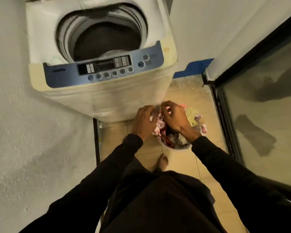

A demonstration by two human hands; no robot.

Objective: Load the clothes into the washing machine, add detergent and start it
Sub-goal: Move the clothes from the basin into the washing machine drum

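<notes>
A white top-loading washing machine [107, 96] stands ahead with its lid up and its dark drum [107, 41] showing. Its blue control panel [104, 69] faces me. On the floor just right of the machine's front sits a pale basket [168, 147] full of mixed clothes [196, 118], pink, yellow, red and dark. My left hand [144, 120] and my right hand [174, 116] are side by side above the basket, both gripping a pink and white garment [158, 121] that hangs between them. No detergent is in view.
A rough white wall runs along the left. On the right is a dark-framed glass door [225, 106]. The floor is beige tile [180, 162], and my bare foot [162, 163] stands just behind the basket. A blue strip [191, 68] edges the wall behind the machine.
</notes>
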